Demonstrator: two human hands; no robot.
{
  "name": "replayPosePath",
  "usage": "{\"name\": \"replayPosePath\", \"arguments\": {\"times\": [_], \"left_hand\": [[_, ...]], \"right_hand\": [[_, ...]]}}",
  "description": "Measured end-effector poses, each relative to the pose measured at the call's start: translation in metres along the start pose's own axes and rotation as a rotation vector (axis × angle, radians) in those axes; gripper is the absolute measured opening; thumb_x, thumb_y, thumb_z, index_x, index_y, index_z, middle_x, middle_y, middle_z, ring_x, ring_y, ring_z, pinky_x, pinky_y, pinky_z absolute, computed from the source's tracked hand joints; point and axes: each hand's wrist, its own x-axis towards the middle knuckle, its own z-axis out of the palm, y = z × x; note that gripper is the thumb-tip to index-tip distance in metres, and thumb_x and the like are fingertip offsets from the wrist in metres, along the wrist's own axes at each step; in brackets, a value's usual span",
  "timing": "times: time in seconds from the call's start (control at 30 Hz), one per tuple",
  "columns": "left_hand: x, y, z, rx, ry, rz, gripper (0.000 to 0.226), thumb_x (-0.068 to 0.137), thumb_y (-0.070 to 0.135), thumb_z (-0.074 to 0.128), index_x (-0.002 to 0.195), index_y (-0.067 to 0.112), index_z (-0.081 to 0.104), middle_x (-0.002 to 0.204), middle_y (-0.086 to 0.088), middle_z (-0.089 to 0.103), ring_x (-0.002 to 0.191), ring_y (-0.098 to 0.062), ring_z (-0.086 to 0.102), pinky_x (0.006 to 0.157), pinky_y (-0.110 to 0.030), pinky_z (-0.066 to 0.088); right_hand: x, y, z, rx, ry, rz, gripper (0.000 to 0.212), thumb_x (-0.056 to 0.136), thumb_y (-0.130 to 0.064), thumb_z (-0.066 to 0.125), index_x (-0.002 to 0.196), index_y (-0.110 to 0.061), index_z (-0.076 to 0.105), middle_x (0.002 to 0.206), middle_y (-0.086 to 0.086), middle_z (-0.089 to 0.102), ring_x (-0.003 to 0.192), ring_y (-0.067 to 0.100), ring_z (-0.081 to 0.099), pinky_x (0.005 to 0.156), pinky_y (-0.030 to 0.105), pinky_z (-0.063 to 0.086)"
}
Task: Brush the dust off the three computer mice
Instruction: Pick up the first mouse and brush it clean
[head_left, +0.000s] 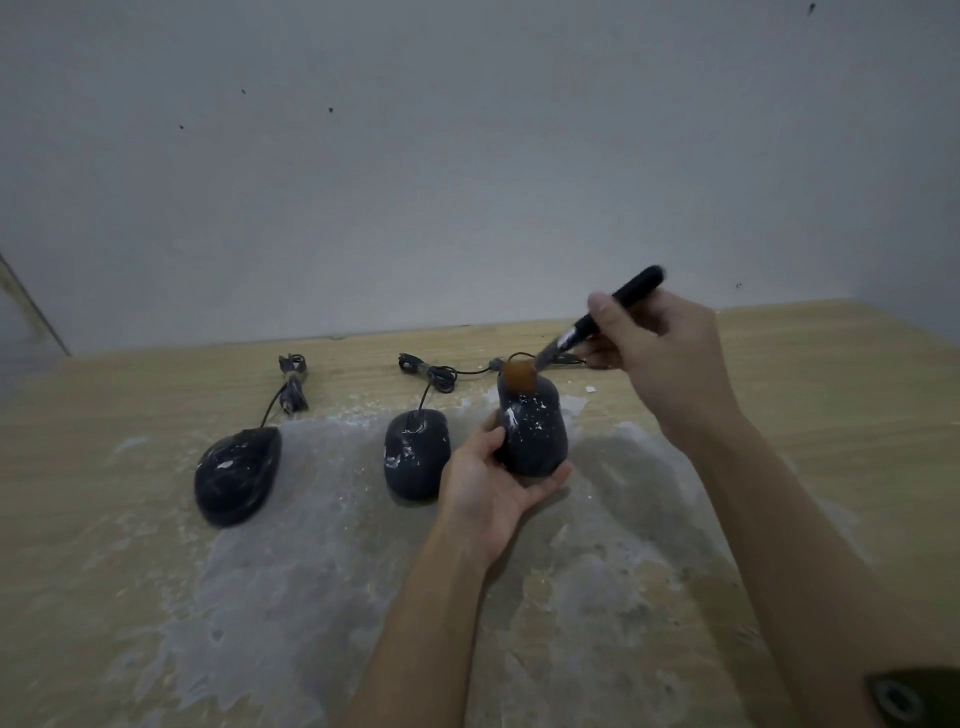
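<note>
Your left hand (493, 483) cups the right-hand mouse (532, 431) from below and lifts it off the desk (104, 467), thumb pressed along its left flank and fingers (550, 480) wrapped under its rounded tail. The shell is dark, smooth plastic, speckled with white flecks of dust. Your right hand (660, 353) is clenched around the brush (587, 327), pinching its black cylindrical handle near the shiny metal ferrule, and the soft, rounded brown bristle head presses on the mouse's front end.

The middle mouse (415, 454) rests flat on the desk just beside your left hand, an oval dark body with pale smears on its left side. The left mouse (236, 475) lies well apart from it, broader and more teardrop-shaped, glossy with a few white streaks. Each has a thin black cable running back to a bundled coil (293, 384) near the wall (467, 156) (the right mouse's cable is partly hidden behind the brush).

The desk is pale wood grain, and a wide grey-white film of powder (322, 519) spreads across it around and in front of the mice, patchy and mottled.
</note>
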Motion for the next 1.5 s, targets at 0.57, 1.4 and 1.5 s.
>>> {"name": "replayPosePath", "arguments": {"times": [0.57,1.4,1.5], "left_hand": [[0.002,-0.001,0.000,0.003,-0.013,-0.005,0.038,0.096,0.011,0.030,0.130,0.009,0.047,0.124,-0.022,0.056,0.102,-0.035,0.057,0.080,-0.049,0.051],[0.003,0.001,-0.006,-0.033,-0.016,0.000,0.037,0.097,0.012,0.035,0.132,0.006,0.043,0.125,-0.023,0.054,0.112,-0.037,0.054,0.083,-0.051,0.052],[0.002,0.000,-0.006,-0.022,-0.017,0.003,0.037,0.097,0.012,0.034,0.131,0.007,0.044,0.125,-0.023,0.055,0.110,-0.037,0.055,0.088,-0.052,0.049]], "right_hand": [[-0.001,0.006,0.014,-0.126,0.111,0.027,0.013,0.086,-0.017,0.060,0.074,-0.014,0.064,0.067,-0.011,0.066,0.066,-0.003,0.064,0.075,0.022,0.053],[-0.001,-0.002,-0.001,-0.158,-0.180,-0.229,0.010,0.077,-0.003,0.058,0.068,-0.006,0.061,0.054,0.000,0.063,0.049,0.011,0.060,0.051,0.027,0.052],[-0.002,-0.002,0.002,-0.077,-0.316,-0.146,0.013,0.071,-0.005,0.056,0.068,0.007,0.060,0.054,0.010,0.062,0.047,0.018,0.059,0.047,0.026,0.048]]}}
